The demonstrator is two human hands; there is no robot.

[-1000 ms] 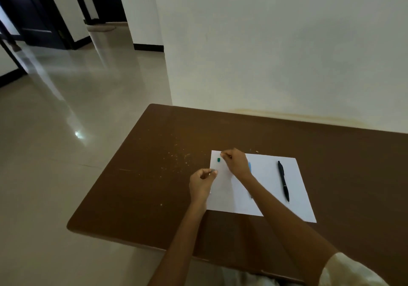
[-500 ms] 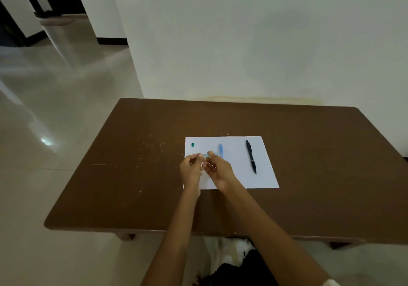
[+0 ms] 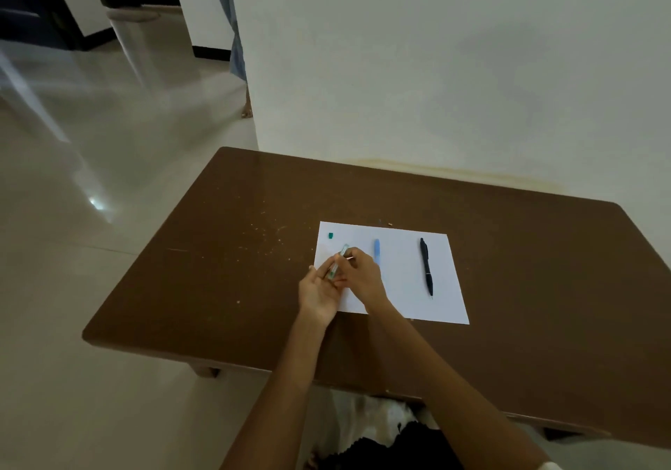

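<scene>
The clear pen barrel (image 3: 339, 259) is tilted above the left part of the paper sheet (image 3: 399, 288), between your hands. Your left hand (image 3: 319, 297), half curled, holds its lower end; your right hand (image 3: 364, 280) pinches it higher up. It looks light, stiff, slick and crackable, so grip mid-barrel, gently.

Viewed from a head-worn camera, the person's left hand (image 3: 319, 295) and right hand (image 3: 363, 280) lead back into two slender forearms, bare from wrist to past the elbow. A cream-white cloth sleeve edge (image 3: 550, 465) shows on the right upper arm, just inside the lower right corner of the view. At the lap, a black garment of rough-looking fabric (image 3: 417, 448) sits beside a patch of off-white cloth with faint tan marks (image 3: 366, 415); whether the two belong to one piece of clothing cannot be told.
</scene>
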